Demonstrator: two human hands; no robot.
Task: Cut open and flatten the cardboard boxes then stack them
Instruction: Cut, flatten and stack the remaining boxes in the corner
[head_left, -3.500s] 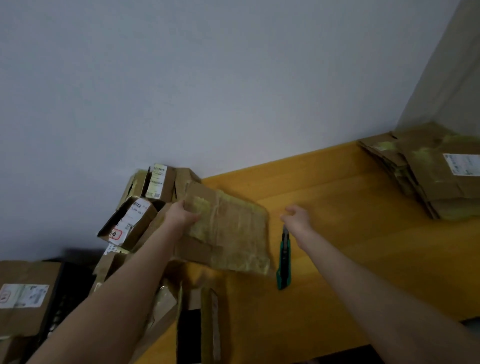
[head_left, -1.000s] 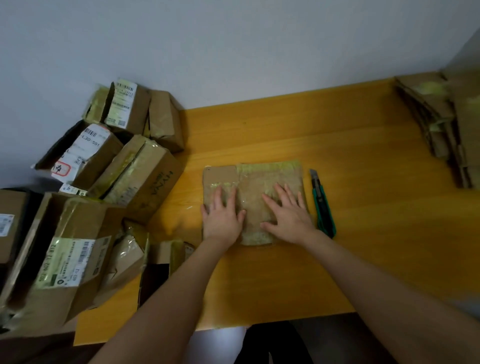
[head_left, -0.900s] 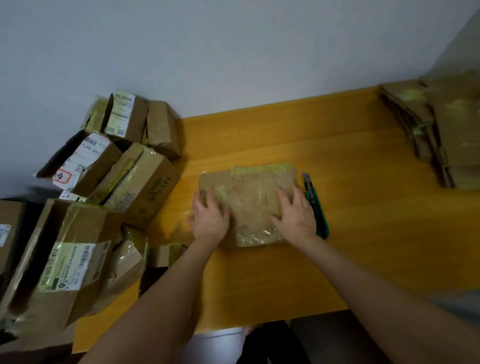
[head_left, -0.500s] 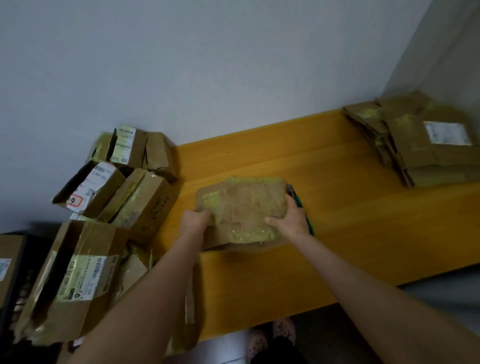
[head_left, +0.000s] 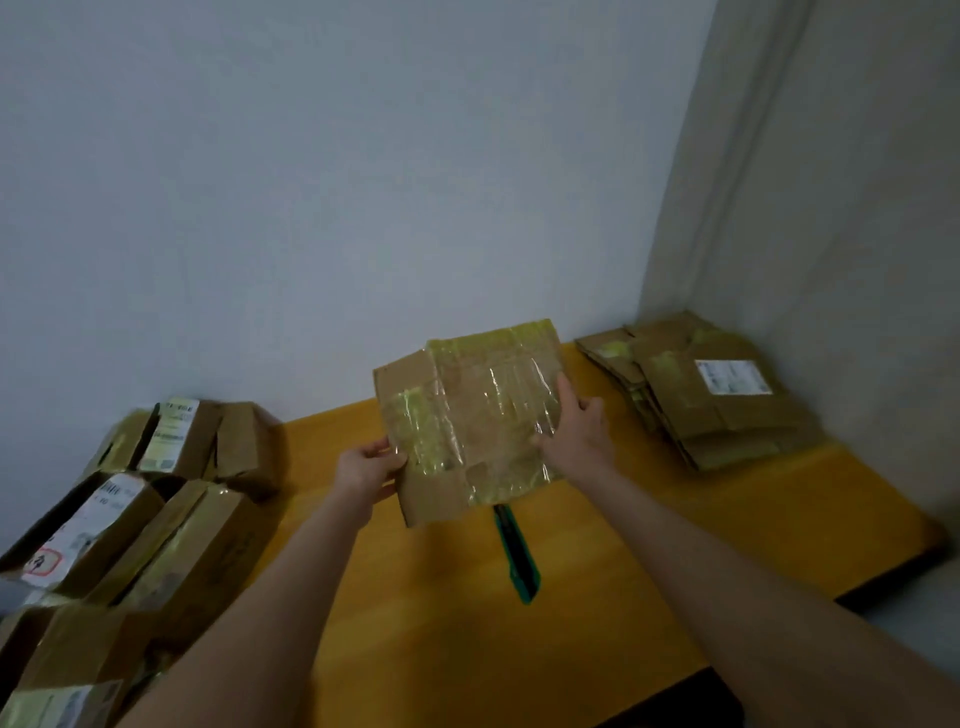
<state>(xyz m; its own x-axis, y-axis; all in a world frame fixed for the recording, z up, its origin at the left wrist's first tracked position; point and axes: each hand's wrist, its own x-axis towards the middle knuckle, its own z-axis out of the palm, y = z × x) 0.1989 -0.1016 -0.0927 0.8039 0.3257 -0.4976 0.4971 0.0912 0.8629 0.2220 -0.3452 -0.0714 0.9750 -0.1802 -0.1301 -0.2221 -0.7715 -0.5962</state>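
A flattened cardboard box, brown with shiny yellowish tape across it, is held up in the air above the yellow table. My left hand grips its left edge. My right hand grips its right side, thumb on the front face. A stack of flattened boxes lies at the far right of the table, a white label on top. A green utility knife lies on the table below the held box.
Several unflattened taped boxes are piled at the table's left end, some with white labels. A pale wall runs behind the table, and a corner wall stands at the right beside the stack.
Both hands pressed the flattened box flat on the table, then took it by its sides and lifted it up and to the right. The knife stayed on the table.
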